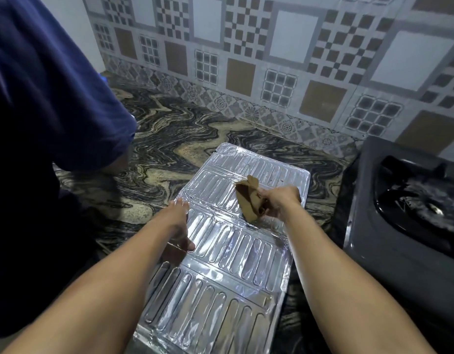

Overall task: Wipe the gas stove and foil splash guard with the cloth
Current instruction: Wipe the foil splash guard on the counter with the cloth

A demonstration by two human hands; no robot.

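The ribbed foil splash guard (228,251) lies flat on the marbled counter, running from the near edge towards the wall. My right hand (279,200) grips a bunched brown cloth (249,200) over the guard's far right part; the cloth's lower end touches or hangs just above the foil. My left hand (178,226) rests flat on the guard's left edge with straight fingers. The dark grey gas stove (399,221), with a black burner top, stands to the right of the guard.
A person in a dark blue sleeve (47,93) stands close at the left, over the counter. The marbled black and tan counter (169,139) extends to the patterned tiled wall (272,60) behind.
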